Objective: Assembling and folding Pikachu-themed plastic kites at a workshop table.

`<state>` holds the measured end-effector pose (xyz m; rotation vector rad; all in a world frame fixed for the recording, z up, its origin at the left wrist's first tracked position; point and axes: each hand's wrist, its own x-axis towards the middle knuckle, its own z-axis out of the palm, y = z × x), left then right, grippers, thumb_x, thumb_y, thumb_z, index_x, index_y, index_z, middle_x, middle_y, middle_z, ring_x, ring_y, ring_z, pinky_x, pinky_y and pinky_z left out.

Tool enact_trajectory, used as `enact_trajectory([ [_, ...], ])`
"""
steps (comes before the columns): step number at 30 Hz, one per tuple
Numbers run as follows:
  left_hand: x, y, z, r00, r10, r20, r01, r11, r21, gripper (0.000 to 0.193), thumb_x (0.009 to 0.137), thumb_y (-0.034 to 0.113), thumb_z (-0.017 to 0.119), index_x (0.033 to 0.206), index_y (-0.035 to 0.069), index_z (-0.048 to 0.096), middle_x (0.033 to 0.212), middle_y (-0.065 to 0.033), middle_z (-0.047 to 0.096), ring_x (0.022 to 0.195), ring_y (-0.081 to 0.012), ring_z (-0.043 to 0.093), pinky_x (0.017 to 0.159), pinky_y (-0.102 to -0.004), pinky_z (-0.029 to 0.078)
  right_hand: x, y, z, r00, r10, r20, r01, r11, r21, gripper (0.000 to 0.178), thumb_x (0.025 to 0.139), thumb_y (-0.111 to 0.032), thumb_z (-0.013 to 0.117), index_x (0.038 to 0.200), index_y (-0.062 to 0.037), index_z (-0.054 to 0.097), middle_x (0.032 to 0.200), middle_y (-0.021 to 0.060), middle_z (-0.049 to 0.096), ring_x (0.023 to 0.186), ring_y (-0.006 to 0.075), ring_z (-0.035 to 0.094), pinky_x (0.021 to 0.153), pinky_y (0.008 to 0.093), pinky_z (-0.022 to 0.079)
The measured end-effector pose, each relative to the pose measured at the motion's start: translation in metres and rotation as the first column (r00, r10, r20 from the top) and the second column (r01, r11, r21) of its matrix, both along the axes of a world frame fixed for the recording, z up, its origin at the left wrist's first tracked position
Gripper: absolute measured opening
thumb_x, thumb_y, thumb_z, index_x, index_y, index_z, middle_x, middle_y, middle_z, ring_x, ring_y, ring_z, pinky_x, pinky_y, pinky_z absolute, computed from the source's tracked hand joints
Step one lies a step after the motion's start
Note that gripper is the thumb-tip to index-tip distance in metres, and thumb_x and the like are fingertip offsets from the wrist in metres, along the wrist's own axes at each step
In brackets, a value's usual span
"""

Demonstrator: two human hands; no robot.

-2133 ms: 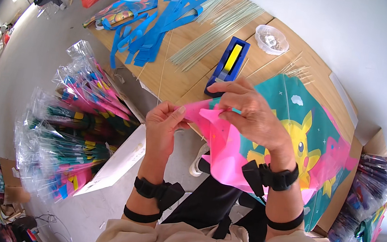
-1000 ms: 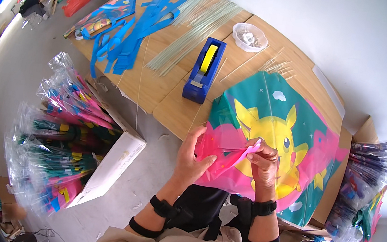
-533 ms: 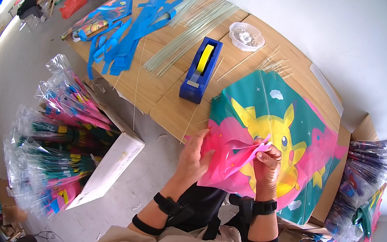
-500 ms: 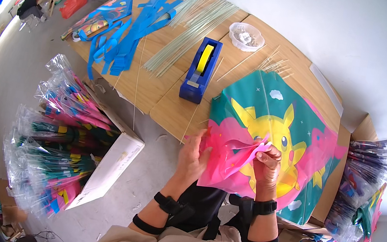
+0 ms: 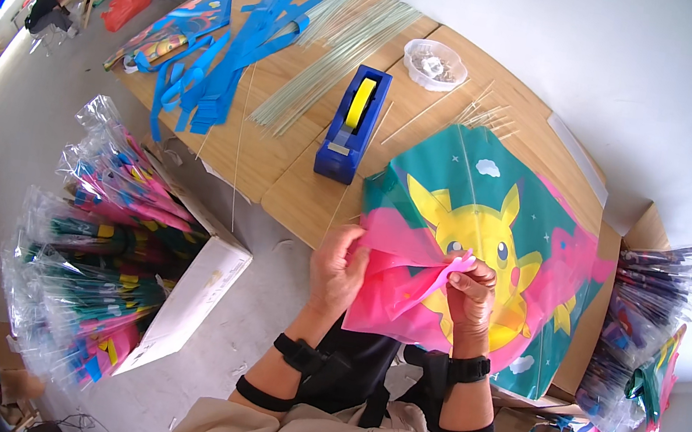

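Note:
A kite (image 5: 499,229) of thin printed sheet, green and pink with a yellow cartoon animal, lies over the table's near right edge and hangs toward my lap. My right hand (image 5: 472,296) pinches a gathered pink fold of it between thumb and fingers. At the kite's left corner, my left hand (image 5: 336,272) has its fingers curled round the pink edge; part of that grip is hidden. Between both hands the pink sheet is drawn into creases. A blue tape dispenser (image 5: 349,128) with yellow tape stands just beyond my left hand.
On the wooden table (image 5: 297,183) lie thin pale sticks (image 5: 333,55), blue strips (image 5: 238,68), a folded printed sheet (image 5: 183,25) and a clear bowl (image 5: 434,65) of small parts. A white box (image 5: 191,309) of bagged kites stands left; more bagged bundles (image 5: 631,327) are at right.
My left hand has drawn slightly left and up, its fingers closer together on the pink edge. The pink sheet has swung flatter and tighter between my hands. My right hand keeps its pinch.

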<state>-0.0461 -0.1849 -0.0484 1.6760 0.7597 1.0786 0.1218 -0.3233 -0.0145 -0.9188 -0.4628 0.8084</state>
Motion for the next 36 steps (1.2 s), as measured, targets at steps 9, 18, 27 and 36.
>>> enact_trajectory([
  [9,-0.027,0.023,-0.015,0.874,0.463,0.150,-0.373,0.835,-0.403,0.037,0.080,0.000,0.063,0.115,-0.002,0.051,0.109,-0.0079,0.057,0.098,-0.0136,0.054,0.084,-0.0256,0.044,0.013,-0.020,-0.005,0.998,-0.062,-0.021,0.065,0.991,0.116,0.014,0.065,0.001,0.064,0.079,-0.0019,0.062,0.086,0.0088,0.058,0.084,0.0197,0.055,0.076,0.0303,0.043],
  [18,-0.034,0.017,0.011,0.844,0.523,0.120,-0.536,0.820,0.198,0.046,0.077,0.001,0.063,0.120,0.002,0.047,0.129,-0.0176,0.042,0.123,-0.0295,0.034,0.104,-0.0394,0.027,0.025,-0.063,0.018,0.861,-0.430,-0.273,0.480,0.864,0.153,0.033,0.071,-0.018,0.069,0.100,-0.0081,0.055,0.105,0.0050,0.058,0.104,0.0229,0.055,0.097,0.0403,0.043],
  [27,-0.018,-0.008,0.012,0.997,0.007,0.081,-0.017,0.991,0.133,0.039,0.076,0.003,0.065,0.113,0.000,0.052,0.111,-0.0144,0.057,0.102,-0.0307,0.054,0.090,-0.0368,0.042,0.032,-0.073,0.013,0.920,-0.226,-0.319,0.328,0.890,0.316,0.032,0.071,-0.016,0.067,0.101,-0.0096,0.056,0.106,0.0050,0.058,0.105,0.0248,0.055,0.099,0.0424,0.040],
  [36,-0.016,-0.027,0.022,0.939,-0.173,0.299,0.271,0.905,-0.327,0.063,0.078,0.012,0.070,0.132,0.001,0.040,0.125,-0.0126,0.049,0.111,-0.0236,0.051,0.097,-0.0356,0.040,-0.015,-0.002,0.016,0.995,0.098,0.034,-0.102,0.980,0.171,0.020,0.065,0.004,0.068,0.084,-0.0038,0.069,0.111,0.0149,0.060,0.102,0.0277,0.057,0.092,0.0395,0.043],
])
